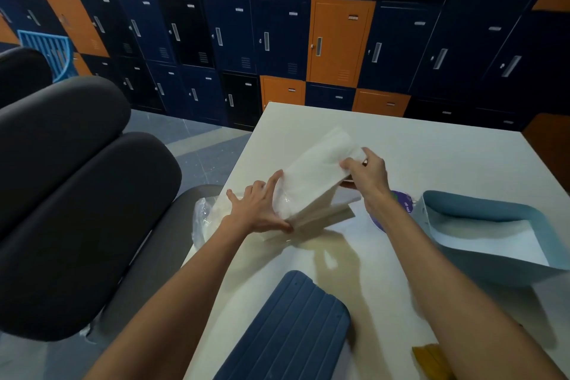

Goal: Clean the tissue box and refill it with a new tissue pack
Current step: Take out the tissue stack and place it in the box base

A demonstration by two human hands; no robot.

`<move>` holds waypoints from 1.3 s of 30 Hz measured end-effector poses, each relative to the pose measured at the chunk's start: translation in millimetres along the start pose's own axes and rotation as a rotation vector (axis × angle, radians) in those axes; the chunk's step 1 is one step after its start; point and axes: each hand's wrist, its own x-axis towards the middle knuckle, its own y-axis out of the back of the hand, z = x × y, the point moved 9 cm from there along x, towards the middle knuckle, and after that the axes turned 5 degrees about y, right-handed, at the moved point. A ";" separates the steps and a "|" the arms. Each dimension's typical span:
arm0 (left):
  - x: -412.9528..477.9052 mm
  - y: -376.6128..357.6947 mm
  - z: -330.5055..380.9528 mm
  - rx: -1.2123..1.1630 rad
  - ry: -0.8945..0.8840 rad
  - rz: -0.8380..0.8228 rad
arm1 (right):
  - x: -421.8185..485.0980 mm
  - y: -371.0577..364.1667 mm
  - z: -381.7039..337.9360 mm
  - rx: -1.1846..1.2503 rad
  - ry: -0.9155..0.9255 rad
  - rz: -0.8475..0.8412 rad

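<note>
**A:** Head view. Where is the tissue pack [311, 176]?

**B:** In the centre of the frame, held up over the white counter [431, 145] between both hands. It slants, with its far end rising toward the upper right and its near end dipping to the lower left, where clear film clings to it.

**A:** And the left hand [259, 213]?

**B:** At the low end. The grip is spread: the fingers are straight and fanned up against the end face, with the thumb at the bottom corner.

**A:** The right hand [368, 173]?

**B:** At the high end. Its grip is pinching the pack's top corner, with the fingers curled onto the white sheets.

**A:** Anything beneath?

**B:** A pale flat slab [327, 216] lies on the counter just under the low end. I cannot tell what it is.

**A:** The tissue box [493, 225]?

**B:** It is on the counter at the right of the frame. It is light blue and lies open with its pale inside showing, well apart from the pack, beyond the right forearm. A purple round thing [401, 199] peeks out between that forearm and the box.

**A:** Lower down?

**B:** A ribbed dark blue panel [293, 327] lies flat at bottom centre, between the two forearms. A yellow cloth [431, 361] sits at the bottom edge, partly hidden by the right arm.

**A:** And the left side?

**B:** A crumpled clear wrapper [202, 216] lies at the counter's left edge, just beside the left wrist. Dark grey chairs [77, 194] fill the left of the frame. Blue, black and orange lockers [277, 34] run across the top.
</note>
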 end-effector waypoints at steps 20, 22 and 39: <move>-13.2 73.7 108.8 -0.778 -0.321 -0.228 | -24.2 32.8 -81.5 0.117 0.205 -0.395; -11.4 71.2 103.2 -0.833 -0.296 -0.201 | -23.9 31.3 -75.9 0.132 0.179 -0.395; -25.7 65.9 59.3 -1.863 0.092 -0.226 | -42.6 32.2 -39.8 0.094 -0.087 -0.275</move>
